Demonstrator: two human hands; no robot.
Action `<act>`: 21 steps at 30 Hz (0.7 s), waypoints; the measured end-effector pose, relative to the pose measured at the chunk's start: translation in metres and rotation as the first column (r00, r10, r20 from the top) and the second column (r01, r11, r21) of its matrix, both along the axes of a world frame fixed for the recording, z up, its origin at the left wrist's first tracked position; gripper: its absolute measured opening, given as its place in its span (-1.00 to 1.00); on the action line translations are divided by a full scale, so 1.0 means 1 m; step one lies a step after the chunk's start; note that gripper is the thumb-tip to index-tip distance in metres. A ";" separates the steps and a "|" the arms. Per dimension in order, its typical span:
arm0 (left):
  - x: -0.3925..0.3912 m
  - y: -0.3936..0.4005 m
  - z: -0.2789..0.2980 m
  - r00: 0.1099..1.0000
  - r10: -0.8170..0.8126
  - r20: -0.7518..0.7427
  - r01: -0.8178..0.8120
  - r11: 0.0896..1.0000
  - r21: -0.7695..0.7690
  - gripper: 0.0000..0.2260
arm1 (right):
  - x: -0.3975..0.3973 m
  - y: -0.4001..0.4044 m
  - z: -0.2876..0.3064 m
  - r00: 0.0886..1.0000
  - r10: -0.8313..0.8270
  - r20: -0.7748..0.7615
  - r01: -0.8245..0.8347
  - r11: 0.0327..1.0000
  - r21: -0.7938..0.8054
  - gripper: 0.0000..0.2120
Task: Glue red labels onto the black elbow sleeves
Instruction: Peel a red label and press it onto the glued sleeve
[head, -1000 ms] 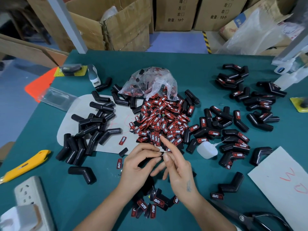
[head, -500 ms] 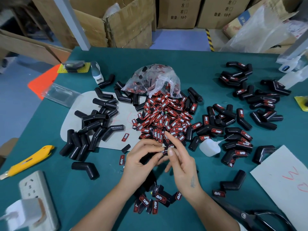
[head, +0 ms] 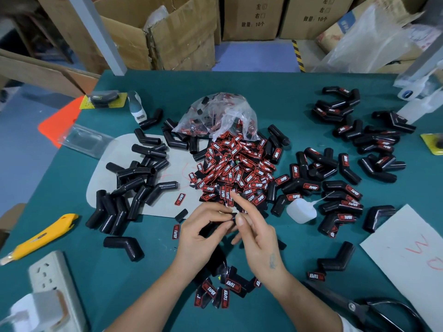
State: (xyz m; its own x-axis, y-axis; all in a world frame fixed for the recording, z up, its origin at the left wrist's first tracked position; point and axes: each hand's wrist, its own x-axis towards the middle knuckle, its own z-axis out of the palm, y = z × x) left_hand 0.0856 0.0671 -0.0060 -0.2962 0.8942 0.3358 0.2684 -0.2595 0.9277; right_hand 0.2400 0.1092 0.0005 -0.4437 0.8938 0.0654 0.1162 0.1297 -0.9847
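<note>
Pinched between the fingertips of both hands, a small dark piece [head: 232, 216] is held just above the green table [head: 275, 92]; whether it is a label or part of a sleeve cannot be told. It is gripped by the curled fingers of the left hand [head: 203, 233] from one side and by the thumb and a finger of the right hand [head: 257, 238] from the other, with the right index finger raised straight. Just beyond the grip, a heap of red labels [head: 236, 168] is spilled from a clear bag [head: 215, 116]. Left of the grip, unlabelled black elbow sleeves [head: 134, 185] are piled on a pale sheet [head: 172, 168]. Right of it, labelled sleeves [head: 340, 195] are spread around a small white glue bottle [head: 300, 212]. Below the grip, near the wrists, a few more labelled sleeves [head: 225, 291] are lying.
</note>
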 end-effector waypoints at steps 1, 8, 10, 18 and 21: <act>-0.001 -0.001 0.001 1.000 0.001 0.005 -0.001 1.000 -0.002 -0.93 | 0.000 0.000 0.000 1.000 0.004 -0.017 -0.004 1.000 -0.009 -0.59; -0.006 -0.004 0.005 1.000 0.005 -0.029 -0.004 1.000 0.027 -0.89 | -0.002 -0.001 0.004 0.997 -0.006 -0.082 0.000 0.997 -0.072 -0.60; -0.004 -0.002 0.006 0.999 -0.005 -0.032 0.006 0.999 0.043 -0.89 | 0.000 -0.002 0.006 0.997 -0.014 -0.079 0.009 0.998 -0.061 -0.61; -0.003 -0.003 0.006 0.998 -0.039 -0.045 0.040 0.999 0.029 -0.88 | 0.006 -0.001 0.006 0.997 0.008 -0.077 -0.015 0.996 -0.084 -0.57; -0.002 -0.005 0.007 0.997 -0.059 0.040 0.059 0.998 0.007 -0.81 | 0.007 -0.001 0.005 0.990 -0.011 -0.140 -0.002 0.995 -0.095 -0.53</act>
